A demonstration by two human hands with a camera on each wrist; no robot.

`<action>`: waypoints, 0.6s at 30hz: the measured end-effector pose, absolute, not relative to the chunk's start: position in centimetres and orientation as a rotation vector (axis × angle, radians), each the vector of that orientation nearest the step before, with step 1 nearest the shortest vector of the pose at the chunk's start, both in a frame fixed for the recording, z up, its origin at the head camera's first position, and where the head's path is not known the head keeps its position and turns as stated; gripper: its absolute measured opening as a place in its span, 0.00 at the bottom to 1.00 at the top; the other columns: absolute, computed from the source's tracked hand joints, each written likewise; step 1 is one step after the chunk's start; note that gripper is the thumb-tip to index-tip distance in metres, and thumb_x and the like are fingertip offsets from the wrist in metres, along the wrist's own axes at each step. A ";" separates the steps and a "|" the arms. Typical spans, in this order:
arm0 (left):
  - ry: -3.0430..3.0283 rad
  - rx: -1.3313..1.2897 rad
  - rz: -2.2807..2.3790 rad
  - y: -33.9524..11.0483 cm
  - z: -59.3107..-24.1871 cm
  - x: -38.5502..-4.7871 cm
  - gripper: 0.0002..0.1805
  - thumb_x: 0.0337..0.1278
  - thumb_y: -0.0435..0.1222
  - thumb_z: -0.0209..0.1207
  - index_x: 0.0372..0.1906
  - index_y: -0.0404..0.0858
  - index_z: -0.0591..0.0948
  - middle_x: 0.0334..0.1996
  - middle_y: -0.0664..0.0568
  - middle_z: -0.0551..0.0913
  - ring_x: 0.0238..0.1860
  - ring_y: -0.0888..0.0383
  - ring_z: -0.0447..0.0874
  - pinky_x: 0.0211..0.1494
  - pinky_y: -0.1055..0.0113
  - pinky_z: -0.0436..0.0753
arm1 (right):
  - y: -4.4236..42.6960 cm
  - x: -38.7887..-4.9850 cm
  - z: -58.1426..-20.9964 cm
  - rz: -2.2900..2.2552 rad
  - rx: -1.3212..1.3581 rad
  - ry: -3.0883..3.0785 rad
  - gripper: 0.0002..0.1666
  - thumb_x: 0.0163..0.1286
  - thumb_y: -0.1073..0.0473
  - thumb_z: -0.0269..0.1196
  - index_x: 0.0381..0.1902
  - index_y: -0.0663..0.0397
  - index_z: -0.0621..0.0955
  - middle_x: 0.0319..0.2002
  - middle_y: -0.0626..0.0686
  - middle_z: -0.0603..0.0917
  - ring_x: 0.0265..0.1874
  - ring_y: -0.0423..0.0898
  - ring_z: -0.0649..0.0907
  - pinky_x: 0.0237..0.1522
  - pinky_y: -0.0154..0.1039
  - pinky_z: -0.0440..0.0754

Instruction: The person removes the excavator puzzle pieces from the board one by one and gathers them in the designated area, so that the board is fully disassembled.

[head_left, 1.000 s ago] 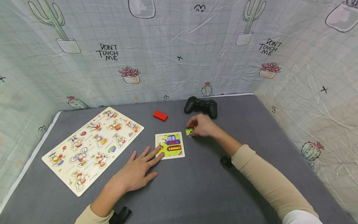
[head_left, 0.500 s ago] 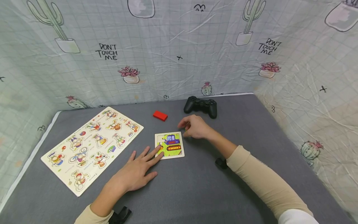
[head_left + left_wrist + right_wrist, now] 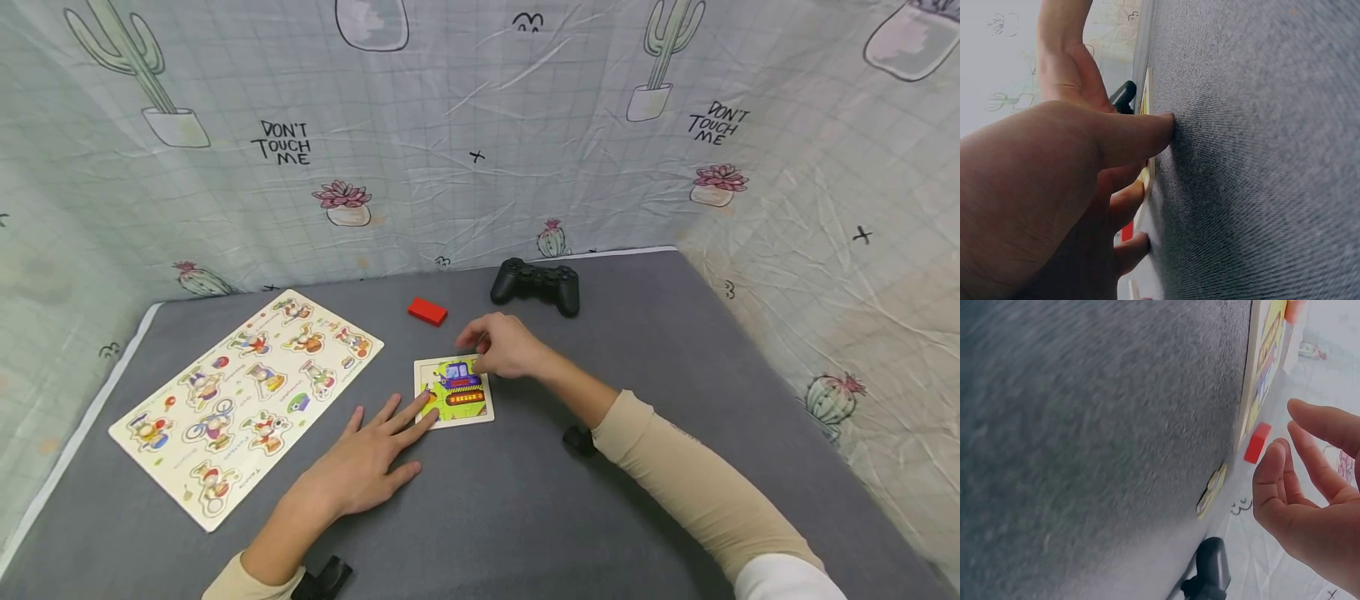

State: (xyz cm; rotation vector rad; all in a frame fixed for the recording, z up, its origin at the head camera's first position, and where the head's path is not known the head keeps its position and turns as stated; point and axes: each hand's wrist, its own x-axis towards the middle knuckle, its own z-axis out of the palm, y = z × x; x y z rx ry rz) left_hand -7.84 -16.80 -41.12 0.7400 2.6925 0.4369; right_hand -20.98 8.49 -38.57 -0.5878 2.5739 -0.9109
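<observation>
A small square jigsaw puzzle point(image 3: 463, 400) with a tractor-like picture and a pale wooden frame lies on the grey table. My left hand point(image 3: 363, 467) is spread flat beside it, index and middle fingertips resting on its left part. Over the puzzle's upper right corner hovers my right hand point(image 3: 510, 346), its fingers bent and hiding that corner. In the right wrist view, thumb and fingers point(image 3: 1272, 478) stand apart with nothing seen between them. A loose puzzle piece point(image 3: 1213, 490) lies on the table beside the frame there; the right hand hides it in the head view.
A large pale board of animal pictures point(image 3: 247, 400) lies at the left. Behind the puzzle are a red block point(image 3: 427, 312) and a black game controller point(image 3: 535, 286). Printed cloth point(image 3: 420, 167) hangs around the back and sides of the table.
My right hand has moved left, from beside the loose piece to over the puzzle's upper right corner. The left hand stays on the puzzle.
</observation>
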 end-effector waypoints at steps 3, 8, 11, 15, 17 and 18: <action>2.692 0.742 0.437 -16.8 -41.1 -7.8 0.38 0.74 0.49 0.60 0.83 0.56 0.61 0.85 0.61 0.48 0.85 0.41 0.47 0.78 0.25 0.46 | 8.1 -20.9 -38.6 -0.909 -0.584 2.566 0.21 0.63 0.66 0.74 0.55 0.53 0.88 0.50 0.52 0.88 0.43 0.45 0.82 0.46 0.37 0.82; 2.698 0.750 0.432 -16.8 -41.2 -7.8 0.38 0.74 0.49 0.60 0.83 0.55 0.61 0.85 0.60 0.49 0.85 0.41 0.48 0.77 0.25 0.48 | 7.4 -20.8 -38.7 -0.895 -0.610 2.573 0.21 0.62 0.67 0.75 0.54 0.53 0.89 0.49 0.51 0.89 0.42 0.44 0.83 0.46 0.37 0.83; 2.702 0.755 0.431 -16.8 -41.2 -7.8 0.38 0.74 0.49 0.61 0.83 0.55 0.61 0.85 0.60 0.50 0.84 0.41 0.48 0.77 0.24 0.48 | 7.0 -20.8 -38.8 -0.883 -0.623 2.575 0.21 0.61 0.68 0.74 0.53 0.52 0.89 0.49 0.51 0.89 0.43 0.44 0.83 0.47 0.37 0.83; 2.703 0.761 0.433 -16.8 -41.2 -7.8 0.38 0.74 0.49 0.60 0.83 0.55 0.61 0.85 0.59 0.50 0.84 0.40 0.49 0.77 0.24 0.48 | 6.6 -20.8 -38.9 -0.876 -0.618 2.567 0.20 0.61 0.69 0.74 0.52 0.51 0.89 0.49 0.51 0.88 0.43 0.44 0.82 0.48 0.38 0.83; 2.702 0.762 0.436 -16.8 -41.2 -7.8 0.38 0.74 0.49 0.60 0.83 0.54 0.61 0.85 0.59 0.50 0.84 0.40 0.49 0.77 0.24 0.48 | 6.5 -20.8 -39.0 -0.875 -0.612 2.560 0.20 0.61 0.69 0.74 0.51 0.50 0.90 0.49 0.51 0.88 0.43 0.45 0.82 0.48 0.38 0.83; 2.702 0.763 0.438 -16.8 -41.2 -7.8 0.38 0.74 0.49 0.60 0.83 0.54 0.61 0.85 0.59 0.50 0.84 0.40 0.49 0.77 0.24 0.48 | 6.4 -20.8 -39.0 -0.872 -0.611 2.560 0.20 0.61 0.69 0.75 0.51 0.50 0.90 0.48 0.51 0.88 0.43 0.44 0.82 0.48 0.38 0.83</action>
